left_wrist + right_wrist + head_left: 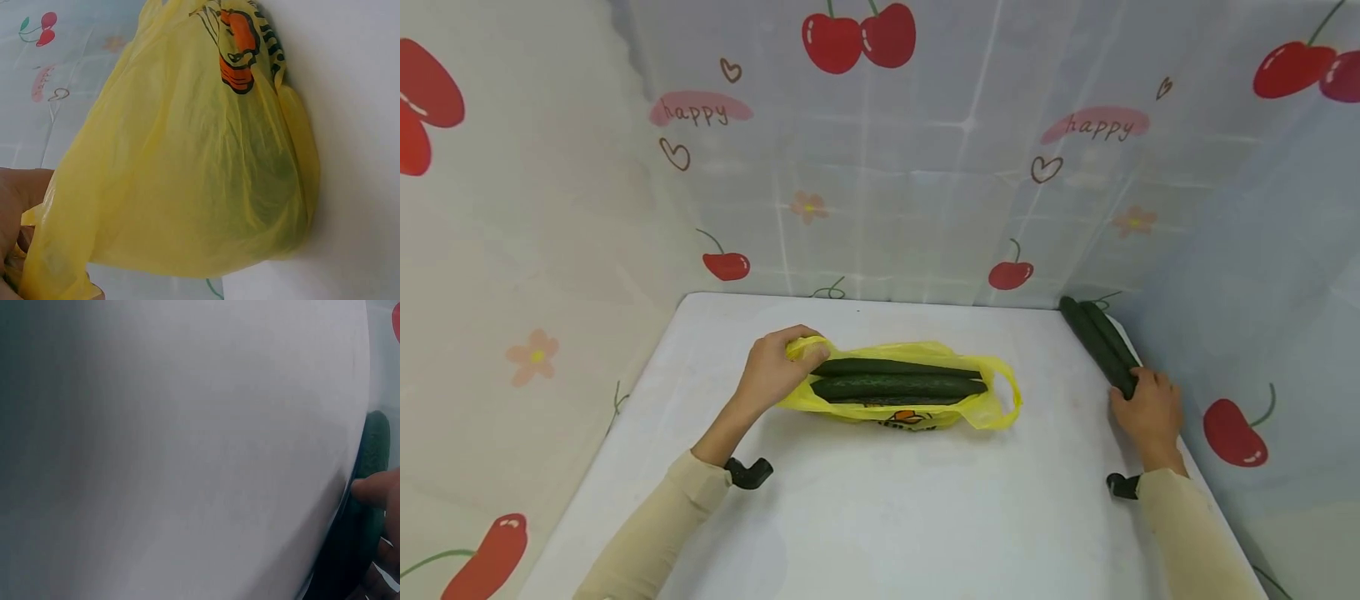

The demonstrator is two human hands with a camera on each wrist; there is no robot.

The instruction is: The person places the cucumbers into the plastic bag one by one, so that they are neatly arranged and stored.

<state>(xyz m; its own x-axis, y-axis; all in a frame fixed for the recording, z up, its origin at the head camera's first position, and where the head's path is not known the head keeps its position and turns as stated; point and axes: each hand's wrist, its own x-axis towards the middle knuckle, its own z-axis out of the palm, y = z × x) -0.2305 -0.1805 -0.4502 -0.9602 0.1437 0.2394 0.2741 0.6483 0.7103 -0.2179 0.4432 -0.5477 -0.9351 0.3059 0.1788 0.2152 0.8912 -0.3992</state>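
A yellow plastic bag lies on its side mid-table, its mouth spread wide, with several long green cucumbers inside. The left hand grips the bag's left end, thumb over the rim. In the left wrist view, bunched yellow film of the bag sits between thumb and fingers. Two more cucumbers lie side by side along the table's right edge. At their near end, the right hand holds a cucumber, thumb on one side and fingers on the other. Whether it grips both cannot be told.
The white table has its right edge just beyond the right hand. The bag's loose handle sticks out to the right. Cherry-printed curtains hang behind and at both sides. Each wrist wears a black camera mount.
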